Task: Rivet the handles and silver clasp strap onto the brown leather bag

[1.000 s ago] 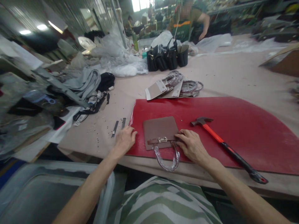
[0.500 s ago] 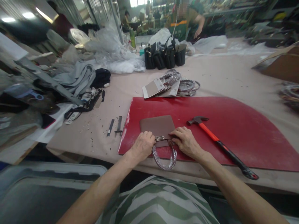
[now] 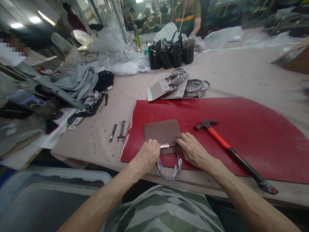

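Note:
A brown leather panel (image 3: 162, 130) lies on the red mat (image 3: 241, 129) in front of me. My left hand (image 3: 150, 153) is closed on the left end of its near edge, and my right hand (image 3: 189, 146) grips the right end. Between them sits a shiny metal buckle-like fitting (image 3: 165, 146), tilted so that I see it narrowly. A plastic-wrapped handle loop (image 3: 170, 174) hangs from that edge toward me, over the table's front. My fingertips are partly hidden beneath the edge.
A claw hammer (image 3: 222, 141) with a red and black handle lies at the right. Two small metal tools (image 3: 120, 132) rest left of the mat. Behind are panels with wrapped handles (image 3: 178, 85), several black bags (image 3: 171, 54) and plastic wrap (image 3: 120, 61). A person (image 3: 188, 19) stands across the table.
The metal fitting has tilted from facing up to nearly edge-on as both hands turn the near edge. Across the table, the other person's arm has come down toward the tabletop.

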The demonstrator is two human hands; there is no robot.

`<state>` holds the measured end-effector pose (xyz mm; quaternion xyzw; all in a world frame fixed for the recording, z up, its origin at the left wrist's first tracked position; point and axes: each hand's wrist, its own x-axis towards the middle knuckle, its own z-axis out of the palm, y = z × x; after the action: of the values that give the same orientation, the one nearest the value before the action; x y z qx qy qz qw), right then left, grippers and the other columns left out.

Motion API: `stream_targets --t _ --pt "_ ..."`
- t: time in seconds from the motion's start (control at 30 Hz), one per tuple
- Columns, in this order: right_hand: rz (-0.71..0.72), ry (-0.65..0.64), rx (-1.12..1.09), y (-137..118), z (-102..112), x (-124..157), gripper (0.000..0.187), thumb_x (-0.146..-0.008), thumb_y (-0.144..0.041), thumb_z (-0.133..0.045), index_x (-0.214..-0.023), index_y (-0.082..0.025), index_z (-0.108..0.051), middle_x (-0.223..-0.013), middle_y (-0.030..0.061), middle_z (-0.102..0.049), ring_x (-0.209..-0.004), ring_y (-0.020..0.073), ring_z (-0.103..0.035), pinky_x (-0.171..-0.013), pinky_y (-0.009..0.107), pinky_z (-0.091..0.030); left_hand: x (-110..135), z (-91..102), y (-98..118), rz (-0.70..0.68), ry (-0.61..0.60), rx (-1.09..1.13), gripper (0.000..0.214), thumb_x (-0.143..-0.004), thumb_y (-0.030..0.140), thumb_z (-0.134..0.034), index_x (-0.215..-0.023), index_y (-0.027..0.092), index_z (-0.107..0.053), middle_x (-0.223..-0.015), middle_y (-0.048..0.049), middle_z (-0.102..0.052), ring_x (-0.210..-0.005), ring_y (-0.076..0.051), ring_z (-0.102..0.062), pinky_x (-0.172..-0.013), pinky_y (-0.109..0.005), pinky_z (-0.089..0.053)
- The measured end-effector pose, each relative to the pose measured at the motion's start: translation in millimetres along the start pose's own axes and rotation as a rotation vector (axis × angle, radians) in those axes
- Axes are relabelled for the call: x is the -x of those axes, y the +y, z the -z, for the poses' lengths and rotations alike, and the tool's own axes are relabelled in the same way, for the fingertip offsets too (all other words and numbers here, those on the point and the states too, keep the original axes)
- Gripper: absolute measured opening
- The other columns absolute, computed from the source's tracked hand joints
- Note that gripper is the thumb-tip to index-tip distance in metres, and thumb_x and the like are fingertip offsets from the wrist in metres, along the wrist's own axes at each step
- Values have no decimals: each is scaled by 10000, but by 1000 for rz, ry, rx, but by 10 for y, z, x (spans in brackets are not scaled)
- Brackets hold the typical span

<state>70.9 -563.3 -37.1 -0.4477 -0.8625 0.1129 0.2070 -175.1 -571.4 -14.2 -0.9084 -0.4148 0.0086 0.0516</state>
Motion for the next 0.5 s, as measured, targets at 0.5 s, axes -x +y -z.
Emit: stream_targets --t 0.5 --pt "93 132 -229 103 4 63 209 -935 -84 -432 -1032 -212 -567 -966 63 -620 -909 211 -573 -885 399 -501 219 -422 -272 -164 585 452 245 -899 -18 -457 -878 159 -624 -927 -83 -652 -916 -193 -607 -946 -392 -581"
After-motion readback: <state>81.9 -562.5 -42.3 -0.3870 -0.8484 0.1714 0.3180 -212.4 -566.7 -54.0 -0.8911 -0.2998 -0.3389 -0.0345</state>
